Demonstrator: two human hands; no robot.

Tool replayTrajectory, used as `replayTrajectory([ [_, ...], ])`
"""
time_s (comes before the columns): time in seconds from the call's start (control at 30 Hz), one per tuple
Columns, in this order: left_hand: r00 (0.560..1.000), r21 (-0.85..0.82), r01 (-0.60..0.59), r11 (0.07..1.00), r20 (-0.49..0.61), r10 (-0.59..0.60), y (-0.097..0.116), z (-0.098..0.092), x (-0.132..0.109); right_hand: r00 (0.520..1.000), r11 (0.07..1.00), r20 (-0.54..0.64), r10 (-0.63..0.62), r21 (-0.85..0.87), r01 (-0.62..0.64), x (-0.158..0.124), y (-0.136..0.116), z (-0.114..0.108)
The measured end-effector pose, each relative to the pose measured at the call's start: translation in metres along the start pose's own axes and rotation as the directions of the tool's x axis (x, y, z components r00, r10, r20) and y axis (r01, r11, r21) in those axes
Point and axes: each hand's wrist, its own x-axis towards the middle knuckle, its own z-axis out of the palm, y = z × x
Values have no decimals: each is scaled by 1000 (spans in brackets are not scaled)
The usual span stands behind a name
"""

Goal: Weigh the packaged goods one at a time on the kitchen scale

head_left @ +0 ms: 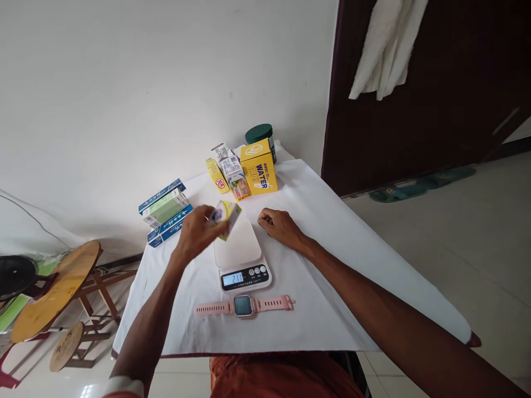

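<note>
My left hand [198, 231] is closed round a small yellow and white box [226, 216], held just above the far left corner of a white kitchen scale [243, 258]. The scale's display reads a number. My right hand [279, 225] rests on the white tablecloth [332, 265] to the right of the scale, fingers curled into a loose fist with nothing in them. A pink smartwatch [244, 305] lies flat in front of the scale, near the table's front edge.
At the back stand a yellow box marked WATER [259, 167], a few smaller cartons [227, 168] and a dark green lidded jar [259, 134]. Blue and green flat boxes [165, 211] are stacked at the left. Wooden stools [62, 298] stand left of the table.
</note>
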Motion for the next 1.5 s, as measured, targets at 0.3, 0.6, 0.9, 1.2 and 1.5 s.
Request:
replayTrajectory([
  [0.3,966,-113,146,983,-198,-166,42,-26,145,1000,1000,1,7,25,-7,0,2,1],
  [0.6,972,-92,125,988,-186,-141,51,25,187,1000,1000,13,10,27,-10,0,3,1],
  [0.9,985,-317,45,947,-143,-95,10,20,157,999,1000,28,17,13,-18,-4,3,1],
  [1.2,935,124,91,988,-351,-42,-141,-28,86,996,996,60,66,-56,-62,-6,-2,-2],
  [1.5,963,430,263,864,-177,-205,-205,-15,81,991,990,59,119,-88,-114,-6,-6,-2],
])
